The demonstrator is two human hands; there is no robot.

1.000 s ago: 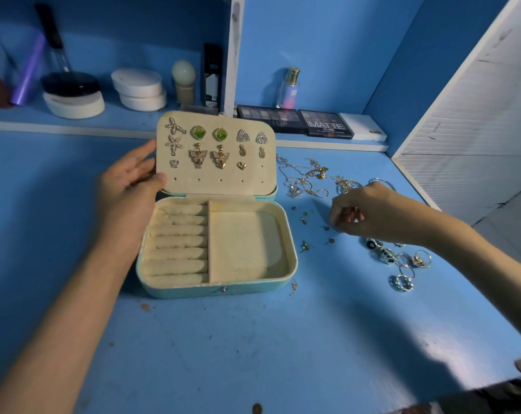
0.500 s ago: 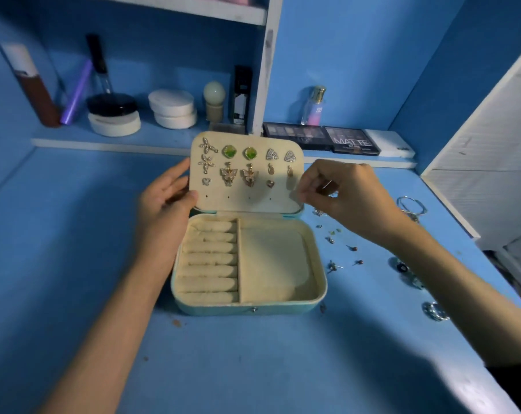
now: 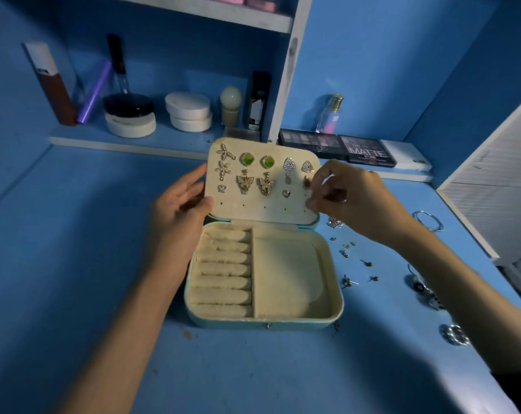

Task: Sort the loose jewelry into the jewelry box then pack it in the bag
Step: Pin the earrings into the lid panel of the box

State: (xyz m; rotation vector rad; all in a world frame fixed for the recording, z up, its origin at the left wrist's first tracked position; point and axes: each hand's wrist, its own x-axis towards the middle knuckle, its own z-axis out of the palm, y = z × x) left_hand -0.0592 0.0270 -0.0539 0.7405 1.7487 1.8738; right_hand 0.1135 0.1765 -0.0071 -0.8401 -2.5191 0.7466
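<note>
While left hand [image 3: 178,213] pinches the jewelry box [image 3: 265,322] lid [image 3: 253,209] upright, right hand [image 3: 352,198] fingertips clamp a small earring [image 3: 308,202] at its right edge. Step: pinning earrings. Next move likely needs the post aligned with a free hole beside the fingertips.

A single wide-angle camera on the person's head looks forward and steeply down over the blue painted tabletop [image 3: 74,264]. Both forearms enter from the bottom edge, and the left hand [image 3: 181,210] and right hand [image 3: 355,195] meet near the centre of the frame at arm's reach. The open pale-turquoise jewelry box [image 3: 265,324] with cream lining sits central and close, though the tiny jewelry piece [image 3: 309,202] at the right fingertips is only a blur. The top of the frame takes in the white-edged shelf [image 3: 119,143] and the blue back wall [image 3: 372,70].
</note>
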